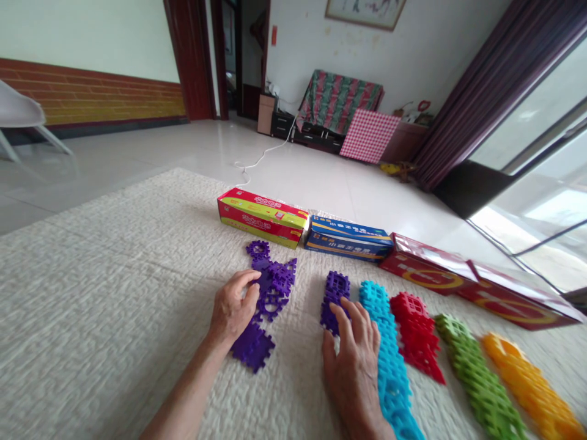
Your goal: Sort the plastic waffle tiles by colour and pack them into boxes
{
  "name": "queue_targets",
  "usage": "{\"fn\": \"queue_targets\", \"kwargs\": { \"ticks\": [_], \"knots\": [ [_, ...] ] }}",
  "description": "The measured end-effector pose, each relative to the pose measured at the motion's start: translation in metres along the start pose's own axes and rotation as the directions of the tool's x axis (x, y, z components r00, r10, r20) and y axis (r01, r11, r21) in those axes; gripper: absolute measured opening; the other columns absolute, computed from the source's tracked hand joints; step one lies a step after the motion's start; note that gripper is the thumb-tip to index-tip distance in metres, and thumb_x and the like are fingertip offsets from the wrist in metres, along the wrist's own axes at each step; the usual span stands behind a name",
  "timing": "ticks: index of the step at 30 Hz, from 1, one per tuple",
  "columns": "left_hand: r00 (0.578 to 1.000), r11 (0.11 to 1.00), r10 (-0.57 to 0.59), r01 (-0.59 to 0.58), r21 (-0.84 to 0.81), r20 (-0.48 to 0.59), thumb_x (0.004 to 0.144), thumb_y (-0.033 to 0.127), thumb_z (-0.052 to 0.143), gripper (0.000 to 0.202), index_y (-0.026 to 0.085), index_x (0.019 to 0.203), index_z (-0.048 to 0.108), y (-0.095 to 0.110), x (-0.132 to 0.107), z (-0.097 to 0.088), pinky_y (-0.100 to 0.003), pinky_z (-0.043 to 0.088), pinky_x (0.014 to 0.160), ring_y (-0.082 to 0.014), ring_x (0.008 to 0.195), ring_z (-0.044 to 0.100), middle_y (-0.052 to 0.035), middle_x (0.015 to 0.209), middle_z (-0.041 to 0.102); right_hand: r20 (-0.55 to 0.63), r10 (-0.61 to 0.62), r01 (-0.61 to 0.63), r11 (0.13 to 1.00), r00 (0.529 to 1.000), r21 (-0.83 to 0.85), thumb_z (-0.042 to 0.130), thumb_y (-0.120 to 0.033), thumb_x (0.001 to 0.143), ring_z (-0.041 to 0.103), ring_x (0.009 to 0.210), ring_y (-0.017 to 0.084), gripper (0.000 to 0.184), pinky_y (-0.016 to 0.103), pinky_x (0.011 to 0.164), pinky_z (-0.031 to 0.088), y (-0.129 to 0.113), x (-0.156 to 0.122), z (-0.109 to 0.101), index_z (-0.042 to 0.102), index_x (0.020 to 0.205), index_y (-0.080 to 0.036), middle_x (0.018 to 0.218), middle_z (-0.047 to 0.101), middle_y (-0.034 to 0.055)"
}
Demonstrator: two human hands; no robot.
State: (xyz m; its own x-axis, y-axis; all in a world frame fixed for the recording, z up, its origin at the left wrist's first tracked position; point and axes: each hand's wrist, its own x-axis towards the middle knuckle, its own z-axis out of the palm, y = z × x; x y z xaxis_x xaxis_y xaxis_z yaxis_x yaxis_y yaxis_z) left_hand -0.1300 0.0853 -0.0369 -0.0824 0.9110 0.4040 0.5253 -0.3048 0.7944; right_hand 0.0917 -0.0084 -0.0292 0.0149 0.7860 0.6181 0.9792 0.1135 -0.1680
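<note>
Our left hand (pixel 233 308) curls, pinching a loose purple tile (pixel 266 285); our right hand (pixel 355 360) lies flat, released, fingertips on the purple row (pixel 335 292), first of five coloured rows.

A home's living room: carpet (pixel 92 293), covered sofa (pixel 339 101), curtains (pixel 486 91), framed picture (pixel 364 12).

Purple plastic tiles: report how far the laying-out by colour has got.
Done: the blue plastic tiles, red tiles, green tiles and orange tiles each lie in their own row on the cream rug. In hand: the left hand pinches a piece of the loose purple cluster; the right hand lies flat, touching the short purple row. Left: the loose cluster is apart from that row, unaligned.
</note>
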Motion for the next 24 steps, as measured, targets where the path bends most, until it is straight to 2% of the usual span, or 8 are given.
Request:
{"fn": "queue_targets", "kwargs": {
  "ticks": [2, 5, 8, 10, 13, 16, 19, 24],
  "knots": [
    [1.0, 1.0, 0.002, -0.002, -0.001, -0.004, 0.081, 0.028, 0.047, 0.029, 0.018, 0.097, 0.069, 0.0, 0.0, 0.0, -0.032, 0.052, 0.094, -0.0198, 0.1, 0.067, -0.0062, 0.104, 0.072, -0.026, -0.015, 0.016, 0.997, 1.0, 0.069, 0.049, -0.016, 0.087, 0.041, 0.129, 0.034, 0.035, 0.06, 0.1, 0.039, -0.003, -0.001, 0.0, 0.053, 0.122, -0.018, 0.132, 0.052, 0.0143],
    [1.0, 1.0, 0.002, -0.002, -0.015, -0.004, 0.081, 0.027, 0.047, 0.029, 0.017, 0.097, 0.069, 0.001, 0.0, -0.001, -0.032, 0.051, 0.094, -0.0195, 0.101, 0.067, -0.0068, 0.103, 0.072, -0.017, -0.075, 0.077, 0.967, 0.997, 0.245, 0.049, -0.014, 0.088, 0.049, 0.122, 0.026, 0.033, 0.046, 0.097, 0.047, -0.01, -0.003, 0.0, 0.053, 0.12, -0.021, 0.126, 0.055, 0.011],
    [1.0, 0.999, -0.013, 0.012, -0.036, -0.027, 0.081, 0.025, 0.047, 0.028, 0.017, 0.096, 0.069, 0.001, 0.0, -0.001, -0.031, 0.053, 0.091, -0.0193, 0.101, 0.067, -0.0073, 0.103, 0.072, 0.097, -0.164, 0.11, 0.903, 0.982, 0.415, 0.047, -0.01, 0.089, 0.057, 0.109, 0.018, 0.03, 0.032, 0.089, 0.051, -0.02, -0.004, -0.005, 0.053, 0.116, -0.023, 0.116, 0.059, 0.0075],
    [0.998, 0.998, -0.027, 0.024, -0.053, -0.054, 0.081, 0.024, 0.047, 0.027, 0.018, 0.096, 0.069, 0.003, -0.001, 0.001, -0.03, 0.054, 0.089, -0.019, 0.1, 0.066, -0.007, 0.103, 0.072, 0.192, -0.23, 0.105, 0.858, 0.954, 0.503, 0.047, -0.009, 0.089, 0.059, 0.104, 0.015, 0.031, 0.028, 0.087, 0.051, -0.027, -0.004, -0.009, 0.052, 0.116, -0.023, 0.113, 0.061, 0.0066],
    [0.992, 0.996, -0.051, 0.042, -0.08, -0.114, 0.081, 0.022, 0.047, 0.026, 0.018, 0.095, 0.069, 0.008, -0.004, 0.006, -0.031, 0.053, 0.091, -0.0188, 0.102, 0.066, -0.0068, 0.105, 0.071, 0.304, -0.288, 0.082, 0.834, 0.908, 0.545, 0.052, -0.011, 0.086, 0.059, 0.104, 0.017, 0.035, 0.031, 0.09, 0.051, -0.036, -0.002, -0.016, 0.051, 0.119, -0.023, 0.113, 0.061, 0.0068],
    [0.985, 0.991, -0.08, 0.063, -0.119, -0.152, 0.082, 0.022, 0.047, 0.026, 0.018, 0.097, 0.068, 0.015, -0.009, 0.014, -0.033, 0.051, 0.095, -0.0195, 0.107, 0.063, -0.0078, 0.109, 0.07, 0.369, -0.283, 0.063, 0.858, 0.885, 0.509, 0.063, -0.016, 0.077, 0.057, 0.107, 0.022, 0.048, 0.038, 0.093, 0.049, -0.042, -0.001, -0.019, 0.049, 0.123, -0.024, 0.117, 0.06, 0.007],
    [0.982, 0.979, -0.133, 0.109, -0.171, -0.135, 0.084, 0.024, 0.048, 0.027, 0.019, 0.102, 0.067, 0.019, -0.014, 0.019, -0.036, 0.048, 0.099, -0.02, 0.114, 0.06, -0.0081, 0.116, 0.067, 0.386, -0.279, 0.071, 0.879, 0.879, 0.471, 0.07, -0.019, 0.071, 0.055, 0.111, 0.025, 0.062, 0.043, 0.096, 0.048, -0.046, -0.001, -0.017, 0.047, 0.127, -0.024, 0.122, 0.059, 0.0072],
    [0.971, 0.95, -0.208, 0.171, -0.262, -0.121, 0.086, 0.026, 0.049, 0.027, 0.018, 0.106, 0.065, 0.018, -0.013, 0.021, -0.038, 0.045, 0.104, -0.0206, 0.117, 0.058, -0.0092, 0.121, 0.064, 0.372, -0.278, 0.083, 0.883, 0.886, 0.463, 0.067, -0.016, 0.073, 0.057, 0.109, 0.024, 0.056, 0.041, 0.094, 0.05, -0.046, -0.004, -0.012, 0.048, 0.125, -0.024, 0.118, 0.06, 0.0067]
  ]
}}
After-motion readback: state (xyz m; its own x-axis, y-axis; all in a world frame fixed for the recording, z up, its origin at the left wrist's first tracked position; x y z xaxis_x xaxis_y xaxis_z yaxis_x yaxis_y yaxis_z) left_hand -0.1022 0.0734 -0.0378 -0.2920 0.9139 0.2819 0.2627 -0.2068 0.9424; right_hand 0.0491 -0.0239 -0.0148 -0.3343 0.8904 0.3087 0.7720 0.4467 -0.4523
